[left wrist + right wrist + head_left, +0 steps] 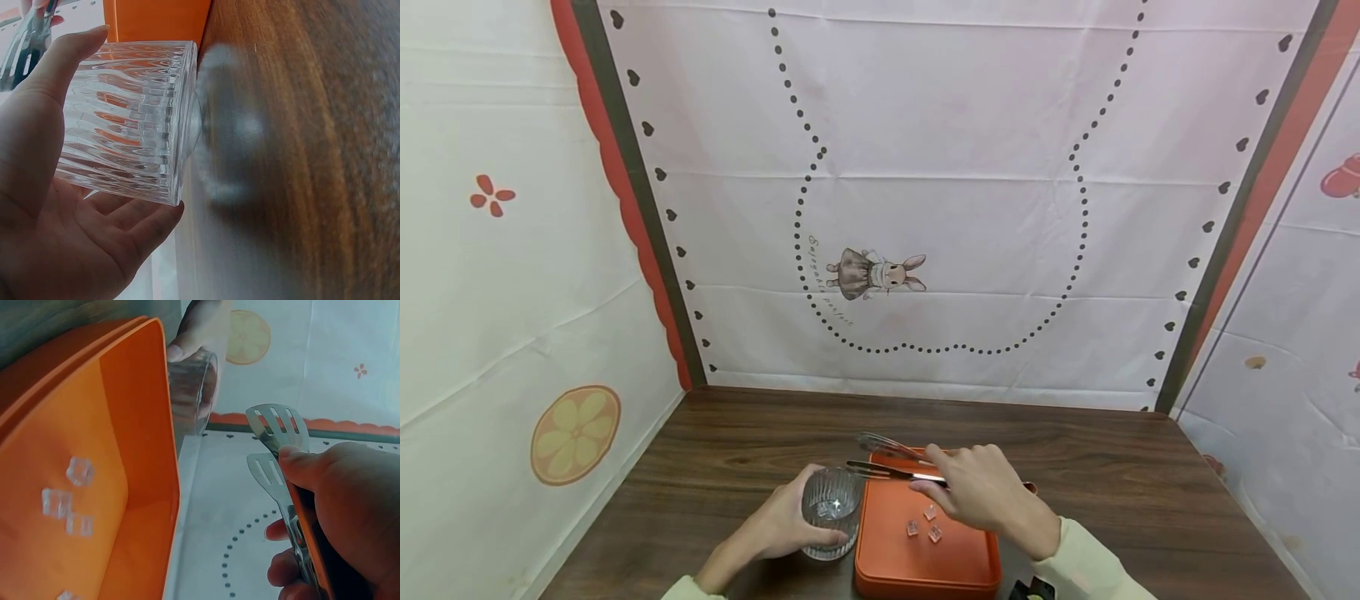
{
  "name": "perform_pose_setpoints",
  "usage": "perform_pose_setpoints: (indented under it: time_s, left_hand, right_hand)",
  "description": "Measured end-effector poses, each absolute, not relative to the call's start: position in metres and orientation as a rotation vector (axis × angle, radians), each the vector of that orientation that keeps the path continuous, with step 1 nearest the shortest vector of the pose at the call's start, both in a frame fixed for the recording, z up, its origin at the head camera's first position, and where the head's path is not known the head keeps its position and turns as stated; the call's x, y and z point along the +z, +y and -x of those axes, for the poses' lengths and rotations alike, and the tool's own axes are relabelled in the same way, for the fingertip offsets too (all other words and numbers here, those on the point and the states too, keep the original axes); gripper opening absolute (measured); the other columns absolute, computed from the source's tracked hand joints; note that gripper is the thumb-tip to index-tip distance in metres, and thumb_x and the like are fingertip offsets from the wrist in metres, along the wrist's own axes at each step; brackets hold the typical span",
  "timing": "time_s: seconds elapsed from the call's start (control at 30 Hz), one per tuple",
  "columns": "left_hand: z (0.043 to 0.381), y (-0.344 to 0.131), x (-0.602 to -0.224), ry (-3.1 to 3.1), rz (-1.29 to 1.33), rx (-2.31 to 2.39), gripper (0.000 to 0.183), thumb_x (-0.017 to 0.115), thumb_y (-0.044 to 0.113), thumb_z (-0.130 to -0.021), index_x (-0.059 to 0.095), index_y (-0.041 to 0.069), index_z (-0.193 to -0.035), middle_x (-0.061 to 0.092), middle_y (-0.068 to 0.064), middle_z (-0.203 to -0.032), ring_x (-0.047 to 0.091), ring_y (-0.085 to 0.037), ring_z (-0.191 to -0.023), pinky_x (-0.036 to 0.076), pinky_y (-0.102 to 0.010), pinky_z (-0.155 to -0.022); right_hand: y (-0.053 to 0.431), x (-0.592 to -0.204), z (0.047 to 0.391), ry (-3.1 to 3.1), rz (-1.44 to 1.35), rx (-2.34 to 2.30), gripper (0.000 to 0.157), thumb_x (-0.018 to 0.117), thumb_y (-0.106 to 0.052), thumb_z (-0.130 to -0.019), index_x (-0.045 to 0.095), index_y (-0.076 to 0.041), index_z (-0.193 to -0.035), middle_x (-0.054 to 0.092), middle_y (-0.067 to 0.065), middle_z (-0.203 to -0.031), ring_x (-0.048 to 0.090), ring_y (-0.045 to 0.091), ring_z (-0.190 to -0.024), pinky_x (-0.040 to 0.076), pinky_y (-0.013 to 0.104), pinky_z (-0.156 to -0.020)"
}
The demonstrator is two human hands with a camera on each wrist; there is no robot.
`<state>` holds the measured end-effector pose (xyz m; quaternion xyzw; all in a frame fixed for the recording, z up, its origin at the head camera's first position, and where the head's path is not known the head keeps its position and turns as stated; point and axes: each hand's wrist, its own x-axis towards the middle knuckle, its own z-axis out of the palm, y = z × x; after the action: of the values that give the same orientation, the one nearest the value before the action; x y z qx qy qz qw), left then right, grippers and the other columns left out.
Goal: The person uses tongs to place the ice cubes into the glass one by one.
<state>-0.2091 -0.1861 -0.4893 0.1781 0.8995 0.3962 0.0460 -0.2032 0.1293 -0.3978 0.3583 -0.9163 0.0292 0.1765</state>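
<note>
A clear ribbed glass stands at the left side of an orange tray. My left hand grips it, thumb on the near side and fingers around the far side. The left wrist view shows the glass's base close over the table. My right hand holds metal tongs above the tray, pointing left toward the glass. Their two slotted heads are apart, with nothing between them. Several small clear cubes lie on the tray's floor.
The tray's raised orange wall stands between the cubes and the glass. Dark wooden table surrounds the tray. Printed white cloth hangs behind and on both sides. A small black item shows below the right sleeve.
</note>
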Motion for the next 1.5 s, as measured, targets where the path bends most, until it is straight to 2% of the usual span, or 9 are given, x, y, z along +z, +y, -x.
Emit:
perform_pose_setpoints:
  time_s: [0.17,0.4,0.53,0.8,1.03,1.33,1.5]
  left_hand:
    - [0.209,-0.186,-0.489,2.74,-0.537,1.216,0.093,0.087,0.052,-0.068,0.042,0.01,-0.138,0.065,-0.006,-0.105,0.061,-0.018,-0.092,0.051,-0.04,-0.078]
    - [0.208,-0.186,-0.488,2.738,-0.539,1.219,0.093,0.087,0.051,-0.068,0.042,0.009,-0.138,0.065,-0.006,-0.106,0.061,-0.018,-0.092,0.051,-0.039,-0.078]
    - [0.208,-0.186,-0.488,2.747,-0.542,1.222,0.092,0.088,0.051,-0.068,0.043,0.01,-0.137,0.065,-0.005,-0.105,0.062,-0.017,-0.091,0.051,-0.038,-0.077]
    - [0.209,-0.186,-0.489,2.745,-0.542,1.215,0.092,0.087,0.052,-0.068,0.042,0.009,-0.137,0.065,-0.005,-0.106,0.061,-0.017,-0.092,0.051,-0.039,-0.078]
    - [0.208,-0.186,-0.489,2.759,-0.548,1.209,0.092,0.087,0.052,-0.068,0.043,0.01,-0.136,0.065,-0.004,-0.106,0.061,-0.017,-0.092,0.051,-0.038,-0.078]
    - [0.208,-0.186,-0.487,2.755,-0.532,1.198,0.094,0.087,0.052,-0.068,0.041,0.008,-0.138,0.066,-0.006,-0.106,0.062,-0.018,-0.093,0.051,-0.041,-0.079]
    - [0.208,-0.184,-0.487,2.753,-0.511,1.197,0.096,0.087,0.052,-0.068,0.041,0.007,-0.139,0.065,-0.007,-0.107,0.062,-0.019,-0.093,0.051,-0.042,-0.078]
  right_hand:
    - [0.143,-0.4,0.203,-2.613,-0.988,0.082,0.04,0.052,-0.057,-0.097,0.058,-0.017,-0.096,0.044,-0.012,-0.051,0.034,0.004,-0.038,0.023,0.022,-0.039]
    - [0.159,-0.402,0.203,-2.687,-0.943,0.042,0.042,0.053,-0.058,-0.096,0.061,-0.017,-0.101,0.038,-0.011,-0.05,0.032,0.005,-0.039,0.024,0.024,-0.039]
    - [0.165,-0.402,0.203,-2.681,-0.934,0.002,0.041,0.056,-0.057,-0.094,0.062,-0.017,-0.102,0.042,-0.01,-0.052,0.036,0.008,-0.039,0.026,0.025,-0.04]
    - [0.177,-0.408,0.203,-2.623,-0.922,-0.079,0.038,0.062,-0.057,-0.09,0.062,-0.019,-0.095,0.05,-0.007,-0.055,0.049,0.015,-0.043,0.033,0.03,-0.041]
    - [0.185,-0.413,0.202,-2.736,-0.922,-0.117,0.04,0.062,-0.056,-0.09,0.061,-0.016,-0.094,0.042,-0.008,-0.051,0.041,0.012,-0.041,0.032,0.028,-0.04]
    - [0.183,-0.417,0.203,-2.831,-0.885,-0.193,0.038,0.066,-0.054,-0.088,0.063,-0.016,-0.091,0.046,-0.004,-0.053,0.045,0.014,-0.043,0.039,0.033,-0.043]
    - [0.182,-0.42,0.202,-2.821,-0.912,-0.216,0.035,0.067,-0.052,-0.088,0.06,-0.017,-0.085,0.047,-0.004,-0.054,0.048,0.017,-0.045,0.041,0.035,-0.044]
